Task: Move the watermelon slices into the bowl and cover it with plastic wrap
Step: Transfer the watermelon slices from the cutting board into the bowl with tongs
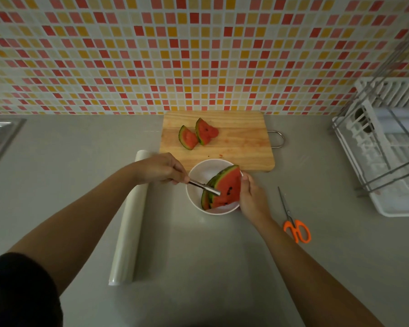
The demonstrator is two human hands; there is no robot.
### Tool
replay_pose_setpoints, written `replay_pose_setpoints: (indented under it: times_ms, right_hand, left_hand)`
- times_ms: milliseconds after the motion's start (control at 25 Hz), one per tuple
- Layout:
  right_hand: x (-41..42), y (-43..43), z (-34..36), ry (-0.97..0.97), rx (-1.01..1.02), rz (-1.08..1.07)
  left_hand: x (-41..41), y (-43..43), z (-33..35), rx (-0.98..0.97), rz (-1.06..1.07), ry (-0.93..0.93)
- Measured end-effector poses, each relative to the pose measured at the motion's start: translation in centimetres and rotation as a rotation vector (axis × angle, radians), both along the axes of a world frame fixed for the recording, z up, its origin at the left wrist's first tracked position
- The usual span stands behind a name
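Note:
A white bowl [200,172] stands on the grey counter just in front of the wooden cutting board [241,147]. Two watermelon slices [227,190] lean upright inside the bowl. My left hand [161,169] is closed on metal tongs [204,187] whose tips rest against the front slice. Against the bowl's right rim, my right hand [250,197] touches the slice's edge with its fingers. Two more watermelon slices [197,135] lie on the board's left part. A roll of plastic wrap [128,227] lies lengthwise left of the bowl, partly under my left forearm.
Orange-handled scissors [293,220] lie on the counter right of the bowl. A white dish rack [387,147] fills the right side. A sink edge [0,135] shows at far left. The tiled wall [198,55] runs behind the board.

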State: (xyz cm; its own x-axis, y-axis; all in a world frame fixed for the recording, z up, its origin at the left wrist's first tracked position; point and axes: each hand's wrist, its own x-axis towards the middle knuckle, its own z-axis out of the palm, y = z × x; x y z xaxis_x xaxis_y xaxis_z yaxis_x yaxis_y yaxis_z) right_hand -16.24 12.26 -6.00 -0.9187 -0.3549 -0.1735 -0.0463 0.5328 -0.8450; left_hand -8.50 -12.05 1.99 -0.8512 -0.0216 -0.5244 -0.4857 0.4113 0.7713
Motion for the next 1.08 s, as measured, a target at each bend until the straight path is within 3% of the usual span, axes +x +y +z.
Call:
replay_pose_setpoints:
  times_ms: [240, 520, 640, 800, 1080]
  right_hand:
    - [-0.2, 0.0, -0.4, -0.011, 0.058, -0.002]
    - [-0.2, 0.0, -0.5, 0.009, 0.066, -0.005]
    - [-0.1, 0.1, -0.4, 0.005, 0.033, -0.014]
    - [-0.1, 0.1, -0.1, 0.003, 0.035, 0.003]
    - [-0.1, 0.2, -0.2, 0.033, 0.052, -0.002]
  left_hand:
    - [0.1, 1.1, 1.1, -0.185, -0.127, -0.064]
    - [-0.8, 0.2, 5.7, -0.631, -0.291, -0.053]
    - [-1.7, -1.1, 5.3, -0.68, -0.03, 0.074]
    - [-2.8, -0.5, 0.6, -0.397, 0.574, 0.028]
    - [-4.9, 1.4, -3.0, -0.199, 0.787, 0.089]
